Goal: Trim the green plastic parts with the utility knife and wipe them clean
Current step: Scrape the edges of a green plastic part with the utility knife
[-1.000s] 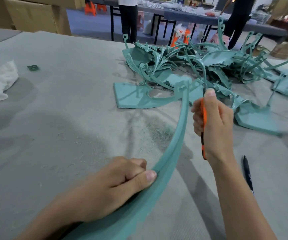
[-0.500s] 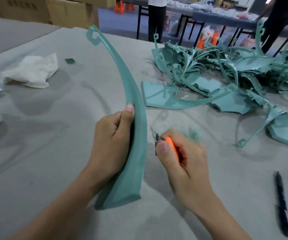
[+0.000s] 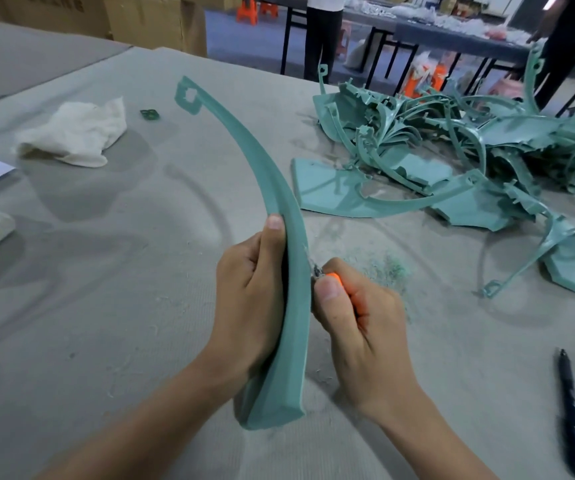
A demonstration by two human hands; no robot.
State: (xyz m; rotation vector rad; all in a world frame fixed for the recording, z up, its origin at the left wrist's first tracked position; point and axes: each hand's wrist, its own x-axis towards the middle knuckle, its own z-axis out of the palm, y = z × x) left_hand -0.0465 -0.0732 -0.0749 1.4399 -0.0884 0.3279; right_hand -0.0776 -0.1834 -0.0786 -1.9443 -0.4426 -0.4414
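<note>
Curved green part [image 3: 294, 323]: held upright above the table, lower end toward you, your left hand [image 3: 248, 292] wrapped round its middle. Utility knife [image 3: 335, 277]: clenched in your right hand [image 3: 358, 327], blade at the part's right edge. Progress: trimming likely early; shavings [image 3: 390, 268] present, pile of green parts [image 3: 452, 150] waiting, white cloth [image 3: 74, 136] lying well apart at left.

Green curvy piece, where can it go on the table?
Bare gray cover lies between the white cloth and the left hand, and between the right hand and the black pen. Far right is crowded with the pile of green parts.
</note>
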